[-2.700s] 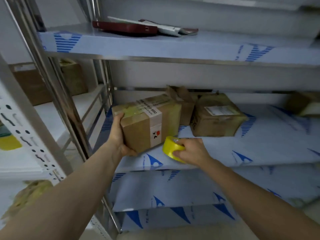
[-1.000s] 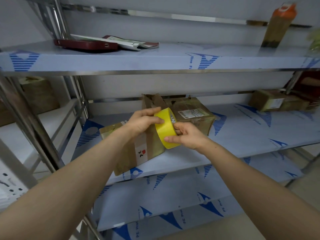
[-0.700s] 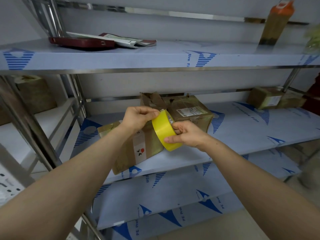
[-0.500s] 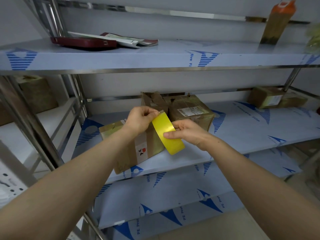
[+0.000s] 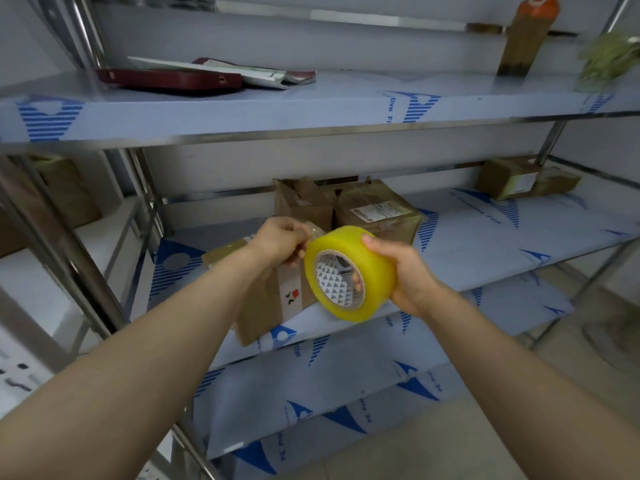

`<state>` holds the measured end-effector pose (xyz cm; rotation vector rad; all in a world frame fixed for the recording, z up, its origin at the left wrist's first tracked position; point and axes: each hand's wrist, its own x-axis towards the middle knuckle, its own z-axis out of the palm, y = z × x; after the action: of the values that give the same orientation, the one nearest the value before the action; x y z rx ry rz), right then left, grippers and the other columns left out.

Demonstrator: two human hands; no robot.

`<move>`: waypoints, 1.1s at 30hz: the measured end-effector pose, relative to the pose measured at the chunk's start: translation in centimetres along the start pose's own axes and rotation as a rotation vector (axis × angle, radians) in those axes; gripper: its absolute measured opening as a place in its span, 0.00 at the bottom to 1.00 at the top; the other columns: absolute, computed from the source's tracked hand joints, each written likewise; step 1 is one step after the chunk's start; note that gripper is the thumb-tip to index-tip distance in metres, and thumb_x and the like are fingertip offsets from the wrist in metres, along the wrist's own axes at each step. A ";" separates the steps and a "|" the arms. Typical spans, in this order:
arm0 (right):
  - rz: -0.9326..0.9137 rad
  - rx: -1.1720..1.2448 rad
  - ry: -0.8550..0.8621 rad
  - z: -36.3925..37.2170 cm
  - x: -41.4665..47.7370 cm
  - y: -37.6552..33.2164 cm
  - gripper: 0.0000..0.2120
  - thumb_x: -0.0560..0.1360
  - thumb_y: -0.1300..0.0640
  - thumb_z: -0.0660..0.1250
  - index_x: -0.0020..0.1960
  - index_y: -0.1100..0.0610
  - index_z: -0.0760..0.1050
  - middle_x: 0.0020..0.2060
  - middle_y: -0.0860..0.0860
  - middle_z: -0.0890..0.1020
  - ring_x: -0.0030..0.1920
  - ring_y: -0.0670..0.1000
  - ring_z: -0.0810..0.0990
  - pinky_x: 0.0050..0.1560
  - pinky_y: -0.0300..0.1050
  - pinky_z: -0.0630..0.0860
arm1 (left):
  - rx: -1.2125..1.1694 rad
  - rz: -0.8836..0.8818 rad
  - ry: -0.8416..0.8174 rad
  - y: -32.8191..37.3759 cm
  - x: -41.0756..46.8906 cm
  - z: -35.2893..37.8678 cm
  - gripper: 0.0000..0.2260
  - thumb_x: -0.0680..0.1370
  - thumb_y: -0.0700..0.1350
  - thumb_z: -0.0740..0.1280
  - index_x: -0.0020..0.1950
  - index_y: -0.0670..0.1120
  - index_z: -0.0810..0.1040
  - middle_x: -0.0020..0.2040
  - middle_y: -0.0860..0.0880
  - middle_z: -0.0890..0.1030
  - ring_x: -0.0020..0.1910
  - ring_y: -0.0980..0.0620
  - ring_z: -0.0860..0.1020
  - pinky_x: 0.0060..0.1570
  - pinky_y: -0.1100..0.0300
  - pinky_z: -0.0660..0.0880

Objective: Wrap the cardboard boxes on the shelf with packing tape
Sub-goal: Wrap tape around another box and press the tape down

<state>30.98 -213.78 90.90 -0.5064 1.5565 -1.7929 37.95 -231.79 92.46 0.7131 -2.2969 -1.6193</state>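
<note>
A yellow roll of packing tape is gripped by my right hand in front of the middle shelf; its open core faces me. My left hand pinches the tape's loose end at the roll's upper left edge. Behind and below my hands a cardboard box with a white label strip stands at the shelf's front edge, partly hidden by my left forearm. Two more boxes, one torn and one taped, stand behind it.
Another small box lies at the shelf's far right. The upper shelf carries a dark red case, papers and an orange-capped bottle. Steel uprights stand at left; lower shelves sit below.
My right hand has turned the tape roll so its core faces me and drawn it slightly right and down. My left hand still pinches the tape end. The box has not moved.
</note>
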 end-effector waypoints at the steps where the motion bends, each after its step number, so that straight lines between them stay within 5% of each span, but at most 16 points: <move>1: 0.003 0.055 0.008 0.0 -0.4 0.2 0.20 0.65 0.48 0.66 0.52 0.59 0.79 0.40 0.56 0.84 0.38 0.54 0.83 0.40 0.47 0.80 | -0.035 0.005 -0.033 0.1 -0.4 -0.2 0.06 0.81 0.38 0.61 0.48 0.44 0.76 0.32 0.48 0.75 0.26 0.57 0.72 0.22 0.67 0.70; 4: -0.016 0.196 0.018 -0.1 -1.5 0.5 0.16 0.66 0.50 0.65 0.46 0.61 0.79 0.28 0.55 0.79 0.26 0.50 0.76 0.28 0.41 0.74 | -0.178 -0.005 -0.095 0.4 -1.8 -0.7 0.09 0.79 0.35 0.59 0.51 0.45 0.77 0.34 0.47 0.76 0.29 0.55 0.72 0.24 0.65 0.69; 7: -0.005 0.302 -0.028 -0.1 -2.1 0.3 0.17 0.67 0.49 0.64 0.38 0.63 0.80 0.22 0.54 0.74 0.22 0.49 0.71 0.28 0.40 0.68 | -0.294 -0.034 -0.218 1.3 -3.3 -1.0 0.13 0.78 0.38 0.55 0.44 0.41 0.79 0.35 0.45 0.78 0.31 0.53 0.73 0.30 0.63 0.68; 11: 0.066 0.512 -0.149 -1.1 -3.1 0.6 0.23 0.69 0.48 0.62 0.41 0.68 0.82 0.21 0.51 0.72 0.21 0.47 0.68 0.27 0.39 0.66 | -0.264 -0.030 -0.388 2.3 -4.2 -2.2 0.14 0.69 0.38 0.58 0.48 0.40 0.80 0.41 0.45 0.83 0.36 0.53 0.77 0.35 0.62 0.71; 14: 0.138 0.744 -0.256 -2.4 -3.8 2.0 0.20 0.61 0.53 0.73 0.45 0.69 0.81 0.23 0.49 0.74 0.20 0.45 0.70 0.26 0.36 0.69 | 0.108 0.128 -0.328 2.8 -5.1 -1.3 0.11 0.72 0.35 0.69 0.46 0.51 0.83 0.44 0.52 0.84 0.41 0.59 0.79 0.44 0.60 0.71; 18: 0.198 0.973 -0.326 -2.8 -4.9 3.5 0.21 0.59 0.61 0.75 0.49 0.70 0.80 0.27 0.53 0.78 0.23 0.46 0.75 0.26 0.39 0.77 | 0.022 0.210 -0.201 3.2 -6.5 0.6 0.04 0.68 0.44 0.73 0.39 0.53 0.86 0.58 0.54 0.80 0.61 0.56 0.76 0.65 0.52 0.69; 21: 0.289 0.864 -0.135 -2.2 -5.4 3.9 0.10 0.70 0.58 0.69 0.47 0.62 0.83 0.39 0.60 0.83 0.41 0.55 0.80 0.38 0.53 0.81 | -0.098 0.202 -0.192 3.0 -7.6 2.1 0.05 0.71 0.42 0.70 0.45 0.46 0.82 0.53 0.53 0.82 0.57 0.55 0.79 0.62 0.58 0.72; 23: 0.314 0.823 0.003 -1.8 -5.8 4.4 0.17 0.80 0.52 0.55 0.51 0.60 0.80 0.41 0.61 0.84 0.47 0.60 0.79 0.40 0.62 0.80 | -0.137 0.184 -0.130 3.1 -8.3 3.3 0.03 0.75 0.38 0.68 0.45 0.45 0.80 0.42 0.53 0.84 0.44 0.56 0.81 0.50 0.62 0.77; 26: 0.170 0.822 0.166 -1.8 -6.6 5.1 0.19 0.81 0.44 0.55 0.64 0.53 0.73 0.53 0.56 0.78 0.54 0.58 0.77 0.51 0.60 0.76 | 0.002 0.131 -0.013 3.2 -8.7 4.6 0.06 0.78 0.38 0.66 0.41 0.44 0.78 0.36 0.50 0.80 0.34 0.56 0.78 0.37 0.66 0.77; 28: 0.010 0.547 0.212 -1.7 -7.6 5.4 0.21 0.76 0.40 0.60 0.64 0.50 0.74 0.58 0.50 0.73 0.59 0.52 0.73 0.56 0.55 0.75 | 0.067 0.041 0.057 2.7 -8.6 5.0 0.08 0.78 0.39 0.66 0.39 0.42 0.76 0.35 0.46 0.78 0.34 0.53 0.78 0.35 0.63 0.77; 30: -0.122 0.140 0.060 -2.0 -8.0 6.4 0.27 0.67 0.37 0.67 0.58 0.55 0.78 0.53 0.47 0.78 0.55 0.47 0.75 0.56 0.47 0.74 | 0.032 -0.070 0.137 1.7 -8.5 5.3 0.08 0.78 0.38 0.67 0.38 0.40 0.74 0.37 0.42 0.78 0.35 0.48 0.78 0.38 0.57 0.80; 33: -0.088 -0.209 -0.254 -2.5 -9.0 7.1 0.17 0.66 0.48 0.72 0.52 0.54 0.80 0.44 0.49 0.84 0.46 0.46 0.81 0.47 0.38 0.76 | 0.042 -0.180 0.196 0.0 -8.6 5.0 0.11 0.77 0.38 0.67 0.35 0.41 0.72 0.35 0.41 0.77 0.35 0.46 0.78 0.46 0.51 0.81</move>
<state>37.14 -205.85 84.85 -0.8793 1.5682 -1.5656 42.97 -223.26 91.41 1.0657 -2.1850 -1.5009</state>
